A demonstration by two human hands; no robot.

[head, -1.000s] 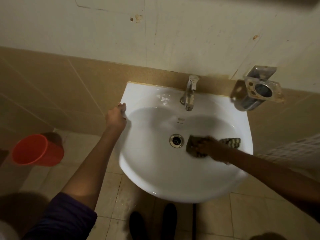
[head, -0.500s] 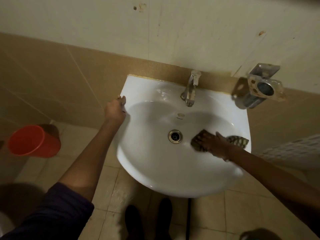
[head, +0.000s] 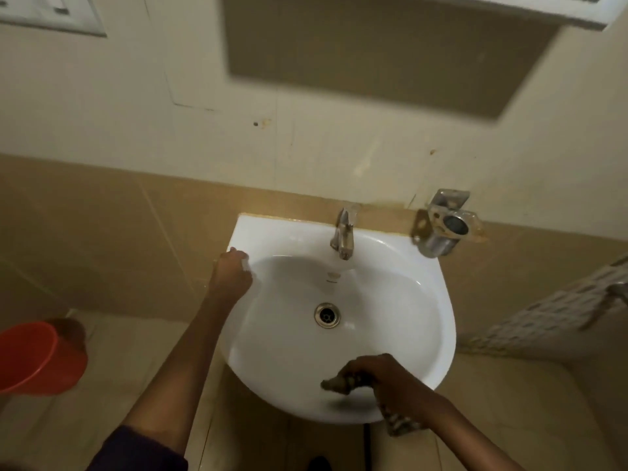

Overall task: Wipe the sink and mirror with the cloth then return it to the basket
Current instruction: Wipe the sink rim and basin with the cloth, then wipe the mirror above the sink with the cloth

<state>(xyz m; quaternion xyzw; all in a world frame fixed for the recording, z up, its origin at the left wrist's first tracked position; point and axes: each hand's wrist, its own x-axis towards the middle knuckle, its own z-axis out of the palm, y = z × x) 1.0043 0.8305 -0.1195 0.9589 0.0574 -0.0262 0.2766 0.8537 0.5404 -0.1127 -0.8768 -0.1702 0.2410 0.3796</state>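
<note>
A white wall-mounted sink (head: 401, 277) fills the middle of the view, with a metal drain (head: 327, 315) in its basin and a steel tap (head: 343, 236) at the back. My left hand (head: 231, 275) grips the sink's left rim. My right hand (head: 384, 379) is at the front rim, closed on a dark patterned cloth (head: 338, 383); one end pokes out to the left and another end hangs below my wrist. A mirror's white lower edge (head: 530, 8) shows at the top right, with a dark shadow on the wall beneath it. No basket is in view.
A steel cup holder (head: 445, 226) is fixed to the wall right of the tap. An orange bucket (head: 37, 358) stands on the tiled floor at the left. A white perforated object (head: 557, 307) sits at the right edge. My feet show below the sink.
My right hand has dragged the cloth from beside the drain toward me to the sink's front rim. The view has tilted up, bringing the mirror's edge in. My left hand stays on the rim.
</note>
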